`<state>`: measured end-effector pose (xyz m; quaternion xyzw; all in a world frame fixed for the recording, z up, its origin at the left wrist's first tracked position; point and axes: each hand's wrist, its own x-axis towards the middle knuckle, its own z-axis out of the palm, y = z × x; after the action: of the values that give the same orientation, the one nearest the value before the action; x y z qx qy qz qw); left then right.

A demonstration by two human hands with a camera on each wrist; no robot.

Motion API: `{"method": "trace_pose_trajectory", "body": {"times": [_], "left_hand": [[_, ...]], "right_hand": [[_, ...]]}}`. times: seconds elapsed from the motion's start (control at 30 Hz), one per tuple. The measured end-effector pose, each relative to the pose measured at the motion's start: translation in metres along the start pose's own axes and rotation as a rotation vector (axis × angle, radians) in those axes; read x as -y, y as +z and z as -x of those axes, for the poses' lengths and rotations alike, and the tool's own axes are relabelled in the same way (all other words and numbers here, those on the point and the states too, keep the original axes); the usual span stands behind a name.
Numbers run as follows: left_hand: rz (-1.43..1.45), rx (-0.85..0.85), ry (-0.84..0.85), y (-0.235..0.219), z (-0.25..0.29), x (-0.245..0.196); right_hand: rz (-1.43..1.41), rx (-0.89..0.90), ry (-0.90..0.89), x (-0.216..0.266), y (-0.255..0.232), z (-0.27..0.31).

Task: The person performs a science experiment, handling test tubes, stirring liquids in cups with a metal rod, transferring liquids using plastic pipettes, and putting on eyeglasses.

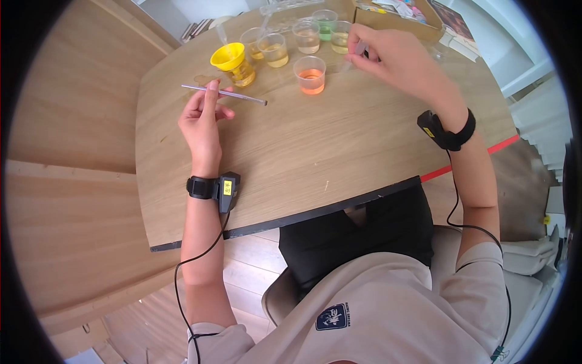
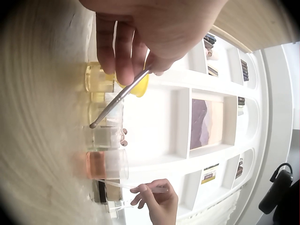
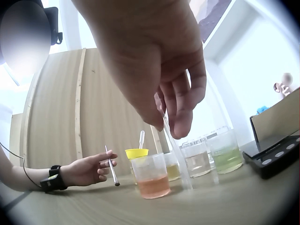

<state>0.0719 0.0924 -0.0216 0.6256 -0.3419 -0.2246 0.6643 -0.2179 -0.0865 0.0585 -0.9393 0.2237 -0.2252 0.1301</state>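
My left hand pinches a slim silvery stick with a dark tip between thumb and fingers, over the left part of the table. Held by my right hand is a clear plastic dropper, its tube pointing down. In the right wrist view this tube passes just right of a clear cup of orange liquid. That cup stands between my two hands. Near the left hand, a yellow funnel sits on a cup of yellow liquid, with a second dropper upright in it.
Behind the orange cup stand several clear cups: one pale pink, one green, others yellowish. An open cardboard box of small items is at the back right. A wet patch marks the table beside the funnel.
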Motion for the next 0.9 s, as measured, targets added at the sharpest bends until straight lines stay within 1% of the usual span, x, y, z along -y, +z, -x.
{"method": "trace_pose_trajectory", "body": {"times": [0.07, 0.1, 0.17, 0.3, 0.4, 0.5, 0.57, 0.67, 0.8, 0.87, 0.9], "left_hand": [[0.001, 0.009, 0.003, 0.0, -0.001, 0.0], [-0.003, 0.005, 0.003, 0.0, -0.001, 0.0], [-0.007, 0.0, 0.002, -0.001, 0.0, 0.0], [0.001, 0.003, 0.012, -0.001, -0.002, 0.001], [0.0, 0.002, 0.012, -0.001, -0.001, 0.002], [-0.002, 0.0, 0.013, 0.0, -0.001, 0.001], [-0.005, -0.003, 0.01, -0.001, -0.001, 0.001], [-0.001, -0.003, 0.017, -0.001, -0.001, 0.003], [-0.004, -0.002, 0.014, -0.001, -0.002, 0.003], [-0.008, -0.004, 0.01, -0.001, -0.002, 0.003], [0.019, -0.018, 0.018, 0.001, -0.001, 0.002]], "right_hand": [[0.034, -0.005, -0.062, -0.005, 0.002, -0.001], [0.033, -0.005, -0.063, -0.005, 0.002, -0.001], [0.027, -0.019, -0.007, -0.003, 0.001, -0.002], [0.041, 0.011, -0.041, -0.002, 0.004, -0.004], [0.005, -0.032, -0.038, -0.001, 0.004, -0.006], [0.006, 0.021, -0.013, -0.007, 0.013, -0.007], [-0.054, -0.094, -0.126, -0.015, 0.019, -0.007], [-0.035, -0.098, -0.159, -0.019, 0.019, -0.009], [-0.083, -0.061, -0.151, -0.017, 0.016, -0.015], [-0.11, -0.03, -0.041, -0.016, 0.016, -0.018], [-0.11, -0.031, -0.04, -0.019, 0.017, -0.018]]}}
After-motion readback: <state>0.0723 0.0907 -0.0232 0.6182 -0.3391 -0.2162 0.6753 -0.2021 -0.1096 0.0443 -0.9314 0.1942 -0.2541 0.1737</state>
